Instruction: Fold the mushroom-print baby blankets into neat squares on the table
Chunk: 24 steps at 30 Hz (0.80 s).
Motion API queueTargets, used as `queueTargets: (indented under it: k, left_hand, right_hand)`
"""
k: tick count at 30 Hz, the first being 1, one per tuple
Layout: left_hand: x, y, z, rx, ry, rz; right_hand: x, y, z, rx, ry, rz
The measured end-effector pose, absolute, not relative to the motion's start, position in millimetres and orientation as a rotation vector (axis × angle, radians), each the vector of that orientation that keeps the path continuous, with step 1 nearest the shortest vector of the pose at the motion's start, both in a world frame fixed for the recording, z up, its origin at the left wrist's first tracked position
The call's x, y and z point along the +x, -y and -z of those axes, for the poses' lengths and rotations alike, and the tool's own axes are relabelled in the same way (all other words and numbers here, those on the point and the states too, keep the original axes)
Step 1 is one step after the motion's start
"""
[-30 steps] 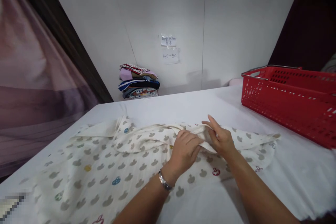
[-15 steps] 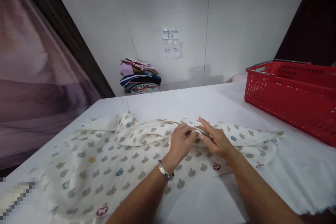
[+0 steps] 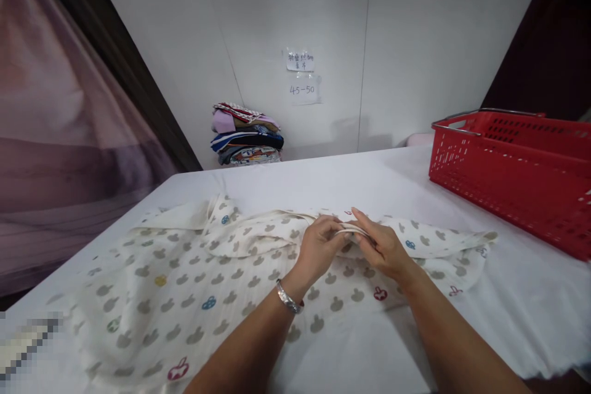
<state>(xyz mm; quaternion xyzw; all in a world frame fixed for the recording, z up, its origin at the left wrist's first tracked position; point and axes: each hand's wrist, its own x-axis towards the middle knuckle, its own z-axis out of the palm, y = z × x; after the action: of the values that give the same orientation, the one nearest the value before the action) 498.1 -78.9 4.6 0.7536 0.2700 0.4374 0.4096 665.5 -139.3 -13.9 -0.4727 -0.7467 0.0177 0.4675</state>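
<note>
A: Hands?
B: Left hand (image 3: 318,247) and right hand (image 3: 381,247) both pinched on the top hem of the cream apple-print muslin cloth (image 3: 194,295).
A: Cloth where?
B: Spread on the white table (image 3: 351,178).

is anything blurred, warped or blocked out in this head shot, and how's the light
Head view: soft, even light, only faint shadows on the white wall; straight edges bow toward the corners, wide-lens warp; a pixelated patch masks the lower left; the pinkish curtain at left is smeared; both hands, left hand and right hand, and the printed cloth are sharp.
</note>
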Motion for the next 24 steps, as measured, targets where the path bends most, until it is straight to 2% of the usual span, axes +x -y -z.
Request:
queueTargets:
  k: [11, 19, 24]
  left_hand:
    - [500.1, 85.7, -3.5, 1.936, -0.661, -1.137]
    - [500.1, 83.8, -5.8, 1.963, -0.67, -1.209]
    - [499.5, 85.4, -7.3, 1.91, -0.694, -1.208]
  right_hand:
    - [672.7, 141.0, 10.2, -1.244, 1.728, -0.057]
    - [670.1, 142.5, -6.0, -1.222, 1.738, -0.24]
    - [669.1, 144.2, -11.4, -1.185, 1.767, -0.158]
